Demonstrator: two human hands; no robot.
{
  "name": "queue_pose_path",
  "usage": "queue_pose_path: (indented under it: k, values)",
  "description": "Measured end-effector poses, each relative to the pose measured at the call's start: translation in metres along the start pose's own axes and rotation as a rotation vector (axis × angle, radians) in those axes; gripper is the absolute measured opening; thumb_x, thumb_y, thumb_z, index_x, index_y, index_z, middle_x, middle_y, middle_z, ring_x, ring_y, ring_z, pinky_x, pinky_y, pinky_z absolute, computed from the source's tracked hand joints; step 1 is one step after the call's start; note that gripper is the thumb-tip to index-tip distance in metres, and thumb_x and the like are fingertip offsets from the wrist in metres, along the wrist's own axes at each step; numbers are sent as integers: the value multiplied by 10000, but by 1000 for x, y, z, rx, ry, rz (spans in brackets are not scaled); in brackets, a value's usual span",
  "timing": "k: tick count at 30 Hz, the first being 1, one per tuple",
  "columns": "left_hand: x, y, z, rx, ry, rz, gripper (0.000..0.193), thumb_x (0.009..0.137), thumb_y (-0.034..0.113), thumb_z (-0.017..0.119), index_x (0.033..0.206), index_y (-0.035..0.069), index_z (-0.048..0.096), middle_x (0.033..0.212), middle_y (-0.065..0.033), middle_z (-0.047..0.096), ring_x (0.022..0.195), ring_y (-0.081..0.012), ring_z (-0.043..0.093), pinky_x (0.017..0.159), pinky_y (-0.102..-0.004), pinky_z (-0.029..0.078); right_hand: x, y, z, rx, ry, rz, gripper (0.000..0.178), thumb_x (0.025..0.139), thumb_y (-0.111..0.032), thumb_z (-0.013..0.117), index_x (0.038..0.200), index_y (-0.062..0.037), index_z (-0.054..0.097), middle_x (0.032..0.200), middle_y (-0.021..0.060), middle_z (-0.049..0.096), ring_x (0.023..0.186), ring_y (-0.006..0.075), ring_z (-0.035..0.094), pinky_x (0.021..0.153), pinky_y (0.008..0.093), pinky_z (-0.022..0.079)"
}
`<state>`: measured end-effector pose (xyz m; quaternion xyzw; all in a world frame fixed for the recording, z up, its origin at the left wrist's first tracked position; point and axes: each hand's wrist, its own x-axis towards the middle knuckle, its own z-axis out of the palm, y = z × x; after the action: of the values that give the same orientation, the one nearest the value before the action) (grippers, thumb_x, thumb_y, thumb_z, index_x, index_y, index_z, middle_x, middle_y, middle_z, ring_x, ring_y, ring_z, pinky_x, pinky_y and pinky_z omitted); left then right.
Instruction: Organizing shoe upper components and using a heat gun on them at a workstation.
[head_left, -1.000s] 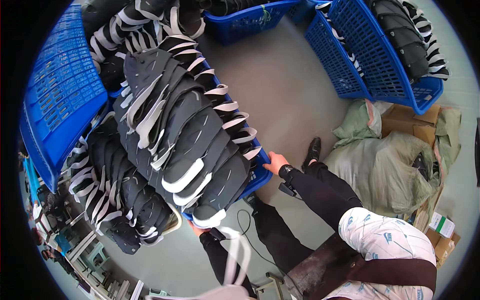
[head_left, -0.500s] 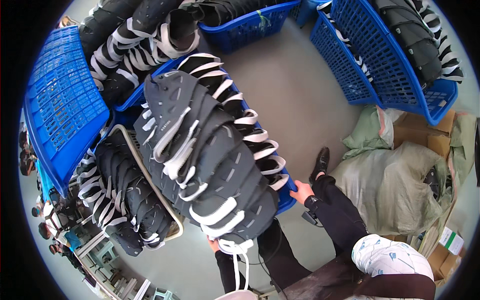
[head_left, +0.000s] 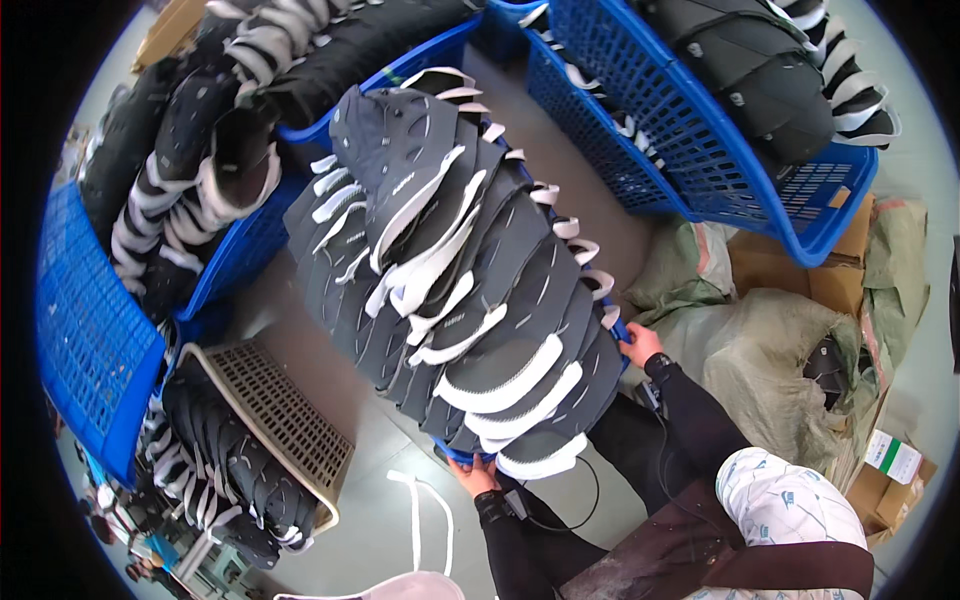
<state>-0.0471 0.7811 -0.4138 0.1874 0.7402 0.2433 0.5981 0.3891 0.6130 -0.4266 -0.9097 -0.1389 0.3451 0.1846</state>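
Observation:
A blue basket (head_left: 622, 328) stands in front of me, heaped with overlapping black shoe uppers (head_left: 500, 320) edged in white. The heap hides most of the basket. My left hand (head_left: 472, 474) is closed on the rim at its near left corner. At the near right corner, my right hand (head_left: 642, 346) is closed round the rim, partly hidden by it. Both wrists carry black bands with small devices and cables.
A beige basket (head_left: 335, 440) of similar uppers stands at left, beside a tilted blue basket (head_left: 90, 350). More loaded blue baskets (head_left: 800, 225) stand at upper right and far side. Sacks (head_left: 745, 365) and cardboard boxes (head_left: 885, 495) lie at right. A white strap loop (head_left: 447, 520) hangs low in view.
The loaded blue basket has shifted right, away from the beige basket, widening the gap between them. Both hands have moved with it. My left hand, mostly hidden before, now shows. The view has turned.

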Motion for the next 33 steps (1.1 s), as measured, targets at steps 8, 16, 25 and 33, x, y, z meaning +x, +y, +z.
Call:
queue_pose_path:
  k: [8, 16, 25, 33]
  values:
    - [-32, -29, 198, -41, -288, 16, 764, 938, -106, 485, 1552, 225, 174, 1345, -131, 524, 1037, -292, 632, 767, -435, 598, 89, 101, -107, 416, 329, 203, 338, 876, -116, 606, 1204, -37, 591, 938, 108, 696, 870, 231, 680, 778, 337, 526]
    - [-57, 17, 206, 113, -440, -228, 869, 931, 160, 674, 1591, 250, 116, 1544, -200, 347, 1121, -288, 533, 822, -439, 492, -31, 57, -74, 537, 78, 150, 195, 901, -79, 648, 1093, -51, 625, 969, 36, 656, 883, 139, 622, 751, 293, 528]
    - [103, 108, -267, -314, -9, -254, 692, 934, 269, 645, 1513, 203, 272, 1376, -92, 547, 1138, -357, 594, 933, -511, 482, -188, -252, 190, 412, -462, 32, 242, 904, -128, 642, 1135, -68, 606, 1024, 74, 666, 918, 172, 650, 701, 325, 558]
    - [244, 152, -617, -582, 456, -386, 611, 969, 532, 460, 1498, 243, 365, 1519, 32, 418, 1306, -261, 494, 1035, -538, 346, -320, -427, 537, 280, -842, -47, 631, 840, -220, 716, 1375, -52, 427, 1245, 162, 603, 874, 214, 638, 747, 383, 564]
